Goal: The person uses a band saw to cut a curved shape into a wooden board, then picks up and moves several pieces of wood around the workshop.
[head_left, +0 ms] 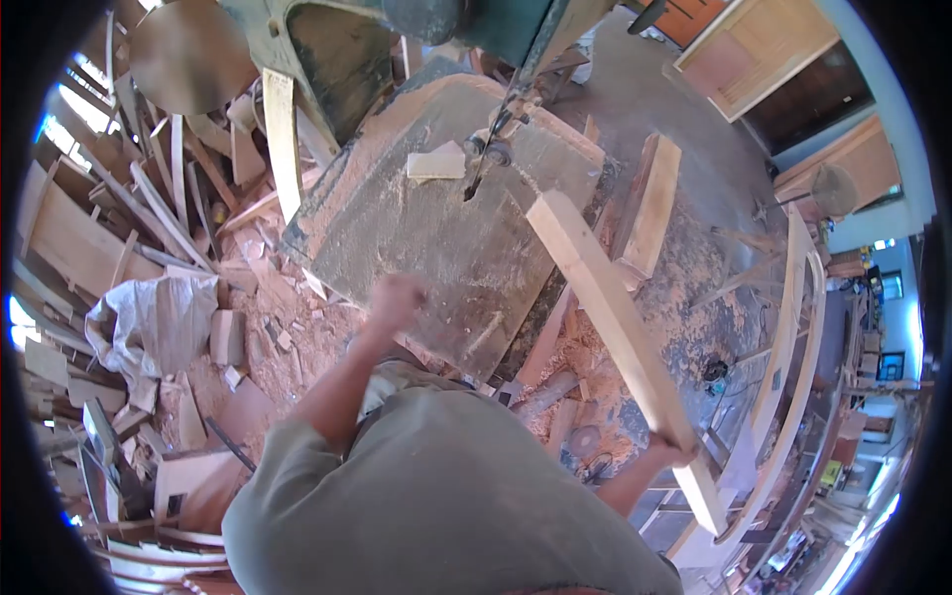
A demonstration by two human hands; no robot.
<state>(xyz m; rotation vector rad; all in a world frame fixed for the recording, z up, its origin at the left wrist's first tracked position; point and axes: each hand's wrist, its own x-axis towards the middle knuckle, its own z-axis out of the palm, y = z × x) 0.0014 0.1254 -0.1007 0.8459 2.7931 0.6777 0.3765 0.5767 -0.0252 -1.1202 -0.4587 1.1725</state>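
My right hand (674, 449) is wrapped round the lower part of a long, squared wooden beam (615, 322). The beam slants up and left, its far end over the right edge of the saw table (416, 248). Above the table's near left part hangs my left hand (399, 299), its fingers curled and blurred; whether anything is in them cannot be made out. A small pale wood block (436, 162) lies on the table, left of the bandsaw blade and guide (488, 149).
The green saw frame (297, 40) rises beyond the table. Scrap wood and a white sack (159, 322) crowd the left side. Right of the table stands another thick timber (650, 208). Long curved wooden pieces (788, 337) stand farther right, and sawdust covers the floor.
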